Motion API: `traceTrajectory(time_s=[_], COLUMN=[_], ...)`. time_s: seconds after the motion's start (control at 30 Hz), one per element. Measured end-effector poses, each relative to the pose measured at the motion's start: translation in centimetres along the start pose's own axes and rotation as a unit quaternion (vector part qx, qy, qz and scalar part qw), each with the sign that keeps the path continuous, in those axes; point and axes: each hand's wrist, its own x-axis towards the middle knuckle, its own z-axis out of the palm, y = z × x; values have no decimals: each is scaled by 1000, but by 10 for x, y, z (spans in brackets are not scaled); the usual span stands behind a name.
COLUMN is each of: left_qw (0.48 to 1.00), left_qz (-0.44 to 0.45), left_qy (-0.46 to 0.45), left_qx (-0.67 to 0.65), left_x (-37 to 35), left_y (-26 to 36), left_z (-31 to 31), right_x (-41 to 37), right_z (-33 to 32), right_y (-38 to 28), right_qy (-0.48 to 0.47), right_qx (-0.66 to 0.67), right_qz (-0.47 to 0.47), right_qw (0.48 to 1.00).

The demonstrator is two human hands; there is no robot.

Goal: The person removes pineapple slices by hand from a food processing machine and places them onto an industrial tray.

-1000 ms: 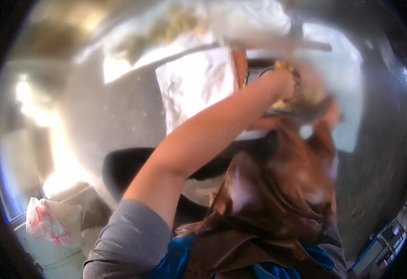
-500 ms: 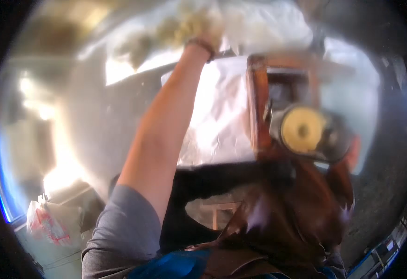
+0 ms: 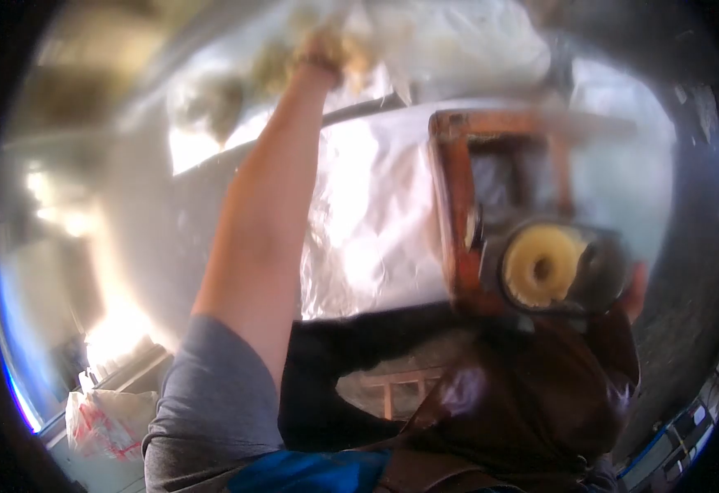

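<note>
My left hand (image 3: pixel 326 51) reaches far forward, blurred, among pale yellowish pieces (image 3: pixel 273 67) on shiny plastic or foil sheeting; its fingers are smeared. My right hand (image 3: pixel 637 289) shows only in part, against the right end of a dark, rounded metal device (image 3: pixel 602 275). Whether it grips the device is hidden. A pale yellow ring with a central hole (image 3: pixel 532 275) sits in the device's left part. The device lies by the near end of a reddish-brown wooden frame (image 3: pixel 451 205).
Crinkled, reflective sheeting (image 3: pixel 367 214) covers the surface left of the frame. A blurred round object (image 3: pixel 215 107) is at the upper left. A plastic bag with red print (image 3: pixel 104 423) is at the lower left. A brown apron or cover (image 3: pixel 524 386) hangs in front of my body.
My left hand has moved left across the far sheeting. The ringed device appears lower and slightly further right, with my right hand beside it. The whole view has shifted somewhat too.
</note>
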Motion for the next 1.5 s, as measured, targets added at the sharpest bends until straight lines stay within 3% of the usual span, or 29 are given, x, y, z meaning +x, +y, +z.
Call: traceTrajectory(time_s=[0.07,0.13,0.2,0.27,0.3,0.37,0.43,0.5,0.53,0.57,0.6,0.63,0.67,0.7,0.8,0.87,1.0,1.07,1.17,1.27,1.5], left_qw=[997,976,967,959,959,879,770,639,593,558,424,444,380,353,301,238,214,136,32,3,1], left_qz=[28,78,94,156,142,256,338,436,437,474,575,536,546,574,611,576,592,532,435,425,408], left_qy=[31,-9,-2,-57,-89,-159,-176,-268,-313,-374,-395,-441,-483,-524,-532,-546,-561,-547,-505,-486,-489], left_qx=[64,203,236,228,229,370,512,574,599,569,578,567,569,521,502,560,538,632,745,764,771], left_x=[-8,-14,-41,-55,-60,-56,-103,-178,-220,-240,-254,-292,-320,-340,-382,-393,-412,-428,-434,-434,-430], left_y=[2,7,17,31,46,55,68,60,50,32,18,2,-12,-27,-68,-91,-136,-153,-172,-177,-173], left_z=[-3,-13,-11,-17,-18,-24,-9,17,27,29,28,37,42,46,69,85,119,140,160,163,154], right_x=[-6,-11,-17,-24,-27,-26,-24,-15,-16,-18,-20,-15,-12,-13,-15,-15,-2,23,27,2,-11], right_z=[-5,-9,-11,-14,-12,-3,11,45,54,59,64,64,63,61,69,75,70,56,62,78,85], right_y=[0,-1,-2,-3,-4,-1,1,2,1,-1,-4,-2,1,4,6,5,8,24,27,2,0], right_qy=[3,4,4,2,0,-10,-22,-35,-59,-150,-237,-222,-207,-205,-130,-77,-78,-98,-10,-26,-73], right_qx=[-9,-16,-22,-25,-29,-35,-65,-61,-29,63,150,178,206,206,152,205,235,227,234,253,225], right_qz=[-2,-6,-13,-21,-27,-34,-59,-75,-74,-61,-32,-7,21,18,-64,-33,-10,-41,-55,22,15], right_qw=[1000,1000,1000,999,999,999,996,995,995,985,959,959,956,957,978,975,969,968,971,967,971])
